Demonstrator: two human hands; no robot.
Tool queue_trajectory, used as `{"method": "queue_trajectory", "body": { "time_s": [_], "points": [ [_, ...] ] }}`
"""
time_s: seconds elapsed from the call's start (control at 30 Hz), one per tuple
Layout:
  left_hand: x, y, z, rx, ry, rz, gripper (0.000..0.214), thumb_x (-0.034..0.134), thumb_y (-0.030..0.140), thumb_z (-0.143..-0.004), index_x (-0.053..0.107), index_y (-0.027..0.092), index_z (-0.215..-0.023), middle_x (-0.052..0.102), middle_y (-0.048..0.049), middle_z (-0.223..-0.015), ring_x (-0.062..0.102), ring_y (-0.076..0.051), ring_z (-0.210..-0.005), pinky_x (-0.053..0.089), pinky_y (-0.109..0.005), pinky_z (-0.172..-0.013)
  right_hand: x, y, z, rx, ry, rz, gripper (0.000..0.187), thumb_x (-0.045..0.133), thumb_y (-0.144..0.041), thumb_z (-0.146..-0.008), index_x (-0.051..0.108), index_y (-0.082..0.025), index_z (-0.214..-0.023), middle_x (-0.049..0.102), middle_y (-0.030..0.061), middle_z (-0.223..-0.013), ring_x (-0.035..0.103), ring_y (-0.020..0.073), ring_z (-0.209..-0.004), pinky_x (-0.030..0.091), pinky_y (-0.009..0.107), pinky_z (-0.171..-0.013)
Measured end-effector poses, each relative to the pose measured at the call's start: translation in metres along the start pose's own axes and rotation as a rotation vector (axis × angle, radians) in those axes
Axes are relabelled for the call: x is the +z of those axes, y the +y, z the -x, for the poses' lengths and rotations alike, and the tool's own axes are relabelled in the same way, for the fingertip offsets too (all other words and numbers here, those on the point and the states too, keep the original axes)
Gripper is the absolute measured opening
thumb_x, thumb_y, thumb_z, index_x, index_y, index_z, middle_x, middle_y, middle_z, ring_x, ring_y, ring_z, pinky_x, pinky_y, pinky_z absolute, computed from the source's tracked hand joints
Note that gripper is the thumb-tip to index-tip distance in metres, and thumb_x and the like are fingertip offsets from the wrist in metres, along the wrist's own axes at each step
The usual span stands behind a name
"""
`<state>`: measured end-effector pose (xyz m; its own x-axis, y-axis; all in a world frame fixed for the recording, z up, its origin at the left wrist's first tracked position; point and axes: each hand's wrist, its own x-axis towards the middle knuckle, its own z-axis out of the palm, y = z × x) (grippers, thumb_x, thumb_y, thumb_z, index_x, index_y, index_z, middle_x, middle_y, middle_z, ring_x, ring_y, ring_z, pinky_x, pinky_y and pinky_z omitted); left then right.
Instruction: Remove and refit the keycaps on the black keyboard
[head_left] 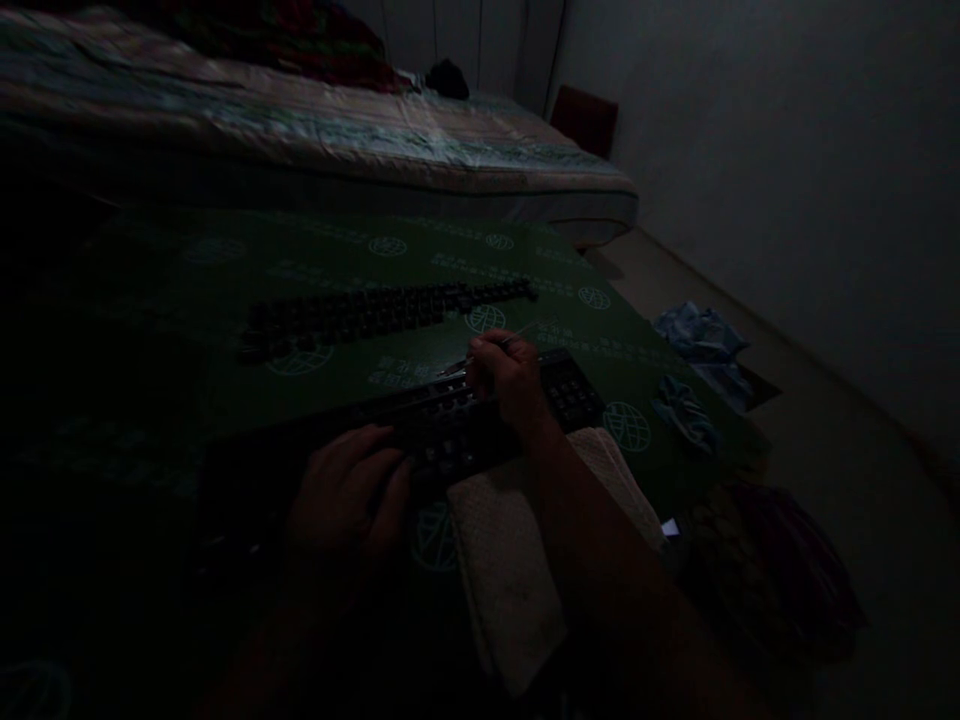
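A black keyboard (450,450) lies at a slant across the green printed sheet, with bare sockets showing over part of it. My left hand (349,490) rests on its left half, holding nothing, fingers lying over the frame. Over the keyboard's upper edge, right of the middle, my right hand (506,375) pinches a thin pointed metal tool (454,370). The tool's tip points left, close above the keyboard; its exact kind is too dark to tell. Beyond the keyboard, loose black keycaps (352,315) sit in rows on the sheet.
Under my right forearm is a folded beige cloth (502,560). The green sheet (337,235) reaches to a bed (450,150) at the back. Crumpled blue cloths (697,335) lie to the right, near a dark purple bundle (795,570). The room is very dim.
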<state>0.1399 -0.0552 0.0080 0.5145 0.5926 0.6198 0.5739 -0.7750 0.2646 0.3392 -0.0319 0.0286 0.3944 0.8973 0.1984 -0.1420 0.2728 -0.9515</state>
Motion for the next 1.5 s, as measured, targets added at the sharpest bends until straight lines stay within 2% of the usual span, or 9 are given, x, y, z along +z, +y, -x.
{"method": "queue_trajectory", "body": {
  "time_s": [0.4, 0.63, 0.87, 1.17, 1.5],
  "points": [
    [0.000, -0.004, 0.000, -0.040, 0.006, -0.023, 0.017, 0.048, 0.026, -0.083, 0.061, 0.017, -0.086, 0.063, -0.0112, -0.103, 0.056, -0.028, -0.102, 0.047, -0.045, -0.086, -0.001, 0.002, 0.000, 0.023, 0.010, 0.055, 0.018, 0.055, -0.032, -0.072, 0.049, -0.019, -0.061, 0.048, -0.0093, -0.040, 0.037, 0.0041, -0.029, 0.026, 0.016, -0.030],
    [-0.001, -0.007, -0.001, -0.027, 0.028, -0.018, 0.019, 0.048, 0.026, -0.083, 0.062, 0.013, -0.083, 0.063, -0.0152, -0.100, 0.057, -0.030, -0.100, 0.047, -0.046, -0.086, -0.002, 0.004, 0.000, 0.011, 0.006, 0.057, 0.018, 0.056, -0.032, -0.072, 0.050, -0.019, -0.060, 0.048, -0.0089, -0.040, 0.036, 0.0047, -0.028, 0.024, 0.017, -0.029],
    [-0.002, -0.008, 0.000, -0.084, 0.039, -0.017, 0.016, 0.048, 0.027, -0.083, 0.061, 0.019, -0.084, 0.063, -0.0106, -0.102, 0.057, -0.027, -0.101, 0.047, -0.046, -0.086, -0.002, 0.006, 0.000, 0.027, 0.022, 0.086, 0.020, 0.056, -0.034, -0.071, 0.049, -0.019, -0.061, 0.047, -0.0089, -0.039, 0.036, 0.0049, -0.029, 0.024, 0.017, -0.029],
    [-0.004, -0.008, 0.001, -0.104, 0.049, -0.015, 0.016, 0.048, 0.025, -0.084, 0.060, 0.015, -0.086, 0.063, -0.0128, -0.100, 0.056, -0.027, -0.101, 0.047, -0.043, -0.087, -0.004, 0.004, 0.002, 0.002, 0.013, 0.101, 0.018, 0.054, -0.031, -0.072, 0.050, -0.018, -0.058, 0.047, -0.0083, -0.040, 0.036, 0.0048, -0.029, 0.025, 0.017, -0.029],
    [-0.005, -0.010, 0.004, -0.119, 0.102, -0.014, 0.011, 0.049, 0.022, -0.083, 0.059, 0.017, -0.085, 0.062, -0.0103, -0.099, 0.056, -0.025, -0.100, 0.047, -0.042, -0.086, -0.014, 0.000, 0.002, -0.011, 0.088, 0.181, 0.015, 0.055, -0.026, -0.070, 0.051, -0.018, -0.057, 0.045, -0.0067, -0.040, 0.036, 0.0061, -0.030, 0.024, 0.018, -0.030]
  ]
}}
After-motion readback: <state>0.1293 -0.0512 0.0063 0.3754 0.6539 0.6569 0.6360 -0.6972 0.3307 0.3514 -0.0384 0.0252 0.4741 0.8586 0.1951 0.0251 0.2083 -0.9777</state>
